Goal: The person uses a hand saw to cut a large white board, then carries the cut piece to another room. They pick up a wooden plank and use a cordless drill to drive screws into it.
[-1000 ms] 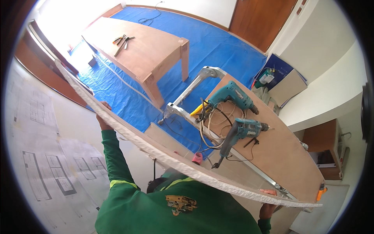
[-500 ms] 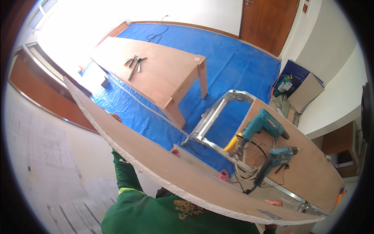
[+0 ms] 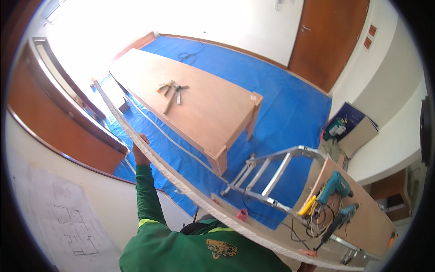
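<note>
Neither of my hands shows. In front of me a co-worker in a green long-sleeved top [image 3: 181,251], seen from behind, holds a long board [image 3: 190,188] with a rough white edge, slanting from upper left to lower right. The co-worker's left hand [image 3: 141,149] grips it at the upper left, the right hand [image 3: 309,255] at the lower right. Beyond it, two teal drills [image 3: 334,188] with tangled cords and a yellow tool [image 3: 308,205] lie on a brown panel [image 3: 369,231] resting on an aluminium ladder [image 3: 285,163].
A wooden table [image 3: 199,131] bearing pliers and hand tools [image 3: 172,95] stands on blue sheeting [image 3: 278,109]. Wooden doors [image 3: 324,41] line the room. At right are a green cylinder [image 3: 336,129], leaning panels and an open cabinet [image 3: 392,190]; drawings [image 3: 68,226] cover the left surface.
The view has shifted, so the table and ladder sit lower and further right, showing more ladder rungs. The co-worker's board has moved slightly rightward and down in the picture, still held in both hands.
</note>
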### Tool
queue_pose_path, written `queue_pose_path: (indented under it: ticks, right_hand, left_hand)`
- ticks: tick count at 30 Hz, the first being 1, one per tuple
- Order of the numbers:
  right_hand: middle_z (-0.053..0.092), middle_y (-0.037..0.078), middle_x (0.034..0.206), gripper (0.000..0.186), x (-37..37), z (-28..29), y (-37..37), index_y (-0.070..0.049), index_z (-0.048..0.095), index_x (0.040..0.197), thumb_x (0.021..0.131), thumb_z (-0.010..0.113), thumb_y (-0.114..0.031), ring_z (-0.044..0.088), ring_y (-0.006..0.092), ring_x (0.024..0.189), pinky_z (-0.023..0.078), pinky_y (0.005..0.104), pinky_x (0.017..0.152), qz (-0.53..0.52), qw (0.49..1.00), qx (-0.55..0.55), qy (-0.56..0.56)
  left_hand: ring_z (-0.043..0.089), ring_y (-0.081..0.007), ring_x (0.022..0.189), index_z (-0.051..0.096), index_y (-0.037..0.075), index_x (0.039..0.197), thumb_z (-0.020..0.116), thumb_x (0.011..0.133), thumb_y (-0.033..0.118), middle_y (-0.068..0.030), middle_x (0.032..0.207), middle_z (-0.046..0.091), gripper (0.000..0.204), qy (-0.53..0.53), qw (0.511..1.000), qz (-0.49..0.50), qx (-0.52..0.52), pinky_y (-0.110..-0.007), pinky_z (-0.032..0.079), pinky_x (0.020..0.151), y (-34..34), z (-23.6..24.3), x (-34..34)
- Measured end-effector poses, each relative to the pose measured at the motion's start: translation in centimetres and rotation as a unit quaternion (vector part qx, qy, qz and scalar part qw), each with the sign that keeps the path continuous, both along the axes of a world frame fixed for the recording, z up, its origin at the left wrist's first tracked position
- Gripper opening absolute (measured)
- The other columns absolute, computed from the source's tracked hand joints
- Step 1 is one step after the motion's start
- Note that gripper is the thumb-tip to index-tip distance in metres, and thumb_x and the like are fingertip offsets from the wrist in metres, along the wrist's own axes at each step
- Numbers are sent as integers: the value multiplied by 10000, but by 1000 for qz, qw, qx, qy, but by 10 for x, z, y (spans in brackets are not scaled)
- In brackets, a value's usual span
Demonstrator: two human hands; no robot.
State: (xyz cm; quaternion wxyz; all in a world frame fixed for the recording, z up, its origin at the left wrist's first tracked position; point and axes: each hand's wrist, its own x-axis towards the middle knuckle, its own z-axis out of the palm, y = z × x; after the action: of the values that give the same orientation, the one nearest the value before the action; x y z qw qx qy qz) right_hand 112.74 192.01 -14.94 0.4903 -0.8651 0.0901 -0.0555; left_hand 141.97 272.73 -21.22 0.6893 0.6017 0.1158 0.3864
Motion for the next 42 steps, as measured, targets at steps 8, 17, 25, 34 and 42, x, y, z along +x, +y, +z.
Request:
queue_pose_path:
  ticks: [8, 17, 25, 34, 42]
  right_hand:
    - [711, 118, 1205, 277, 21, -114, 82, -48, 670, 1308, 1077, 692, -199, 628, 208, 1144, 501, 375, 992, 5, 990, 138, 39]
    - [759, 88, 1006, 224, 107, -102, 245, -2, 738, 1184, 1065, 724, -191, 694, 229, 1016, 541, 398, 904, -31, 988, 149, 24]
    - [784, 149, 1070, 296, 190, -82, 361, -9, 730, 1220, 1075, 707, -265, 720, 298, 1044, 558, 459, 913, 145, 832, -512, -156]
    - [764, 125, 1021, 324, 235, -92, 447, 3, 737, 1194, 1093, 677, -298, 693, 217, 967, 558, 402, 854, 23, 995, 95, 14]
    - [752, 146, 1150, 284, 279, -29, 523, -8, 727, 1250, 1055, 696, -212, 654, 221, 1062, 524, 423, 934, 67, 987, 143, 16]
  left_hand:
    - [592, -165, 891, 626, 122, 1209, 458, 1163, 462, -8, 983, 594, 381, -68, 992, -58, -91, -316, 506, 832, 107, 53, 10]
    - [613, -156, 1089, 569, 92, 1437, 380, 1186, 496, -20, 1179, 643, 511, -99, 987, -94, -88, -373, 527, 983, 265, 16, 62]
    - [556, -215, 1384, 401, 55, 1639, 338, 1185, 515, -90, 1524, 557, 649, -88, 989, -78, -87, -401, 454, 1175, 385, 2, 126]
    - [638, -166, 1125, 494, 103, 1554, 398, 1157, 572, -41, 1260, 631, 622, -100, 991, -5, -93, -363, 548, 963, 465, 31, 117]
    - [376, -229, 1532, 276, 61, 1707, 376, 1162, 570, -111, 1702, 352, 752, -107, 992, 65, 22, -414, 250, 1299, 612, 23, 94]
